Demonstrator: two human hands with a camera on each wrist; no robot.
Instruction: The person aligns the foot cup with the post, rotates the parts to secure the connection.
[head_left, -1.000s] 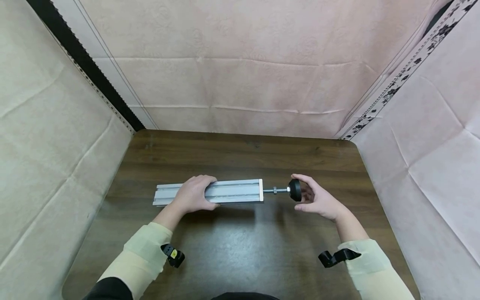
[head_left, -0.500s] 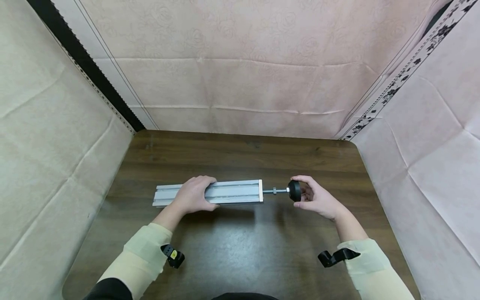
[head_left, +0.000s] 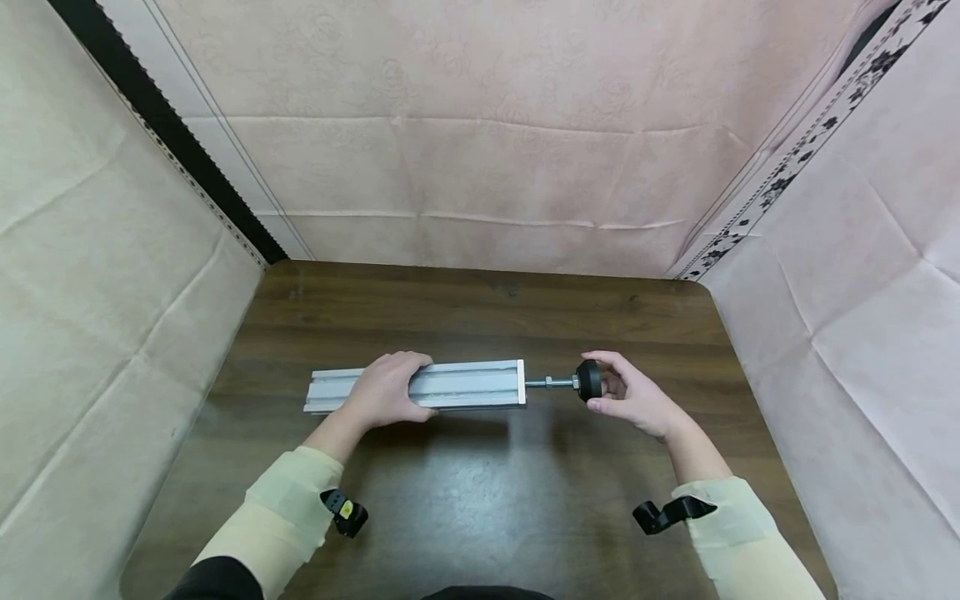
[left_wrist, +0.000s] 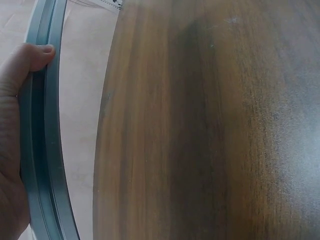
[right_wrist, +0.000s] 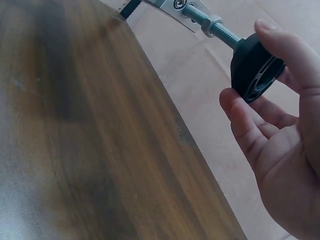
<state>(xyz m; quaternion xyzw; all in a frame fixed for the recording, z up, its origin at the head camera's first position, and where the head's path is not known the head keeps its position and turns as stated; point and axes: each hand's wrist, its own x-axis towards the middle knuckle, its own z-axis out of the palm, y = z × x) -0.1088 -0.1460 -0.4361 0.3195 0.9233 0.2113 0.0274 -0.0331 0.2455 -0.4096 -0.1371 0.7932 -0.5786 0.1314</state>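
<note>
My left hand [head_left: 386,390] grips a silver aluminium profile [head_left: 468,383] round its middle, fingers over the far side and thumb at the near edge. In the left wrist view the thumb lies along the grooved side of that profile [left_wrist: 52,130]. From the profile's right end plate sticks a threaded rod [right_wrist: 225,35] with a hex nut [right_wrist: 211,25] on it. The rod ends in a black levelling foot [head_left: 589,380]. My right hand [head_left: 641,400] pinches the foot's rim between thumb and fingers, its hollow underside facing the palm. The profile is held above the table, level and crosswise.
The brown wooden table [head_left: 480,312] has rounded far corners. Pale cloth walls [head_left: 480,167] stand behind it and on both sides. Black wrist mounts [head_left: 675,512] stick out inward from both forearms.
The right thumb and fingers have come in onto the foot's rim, from a looser hold around it. The left hand and the profile stay where they were.
</note>
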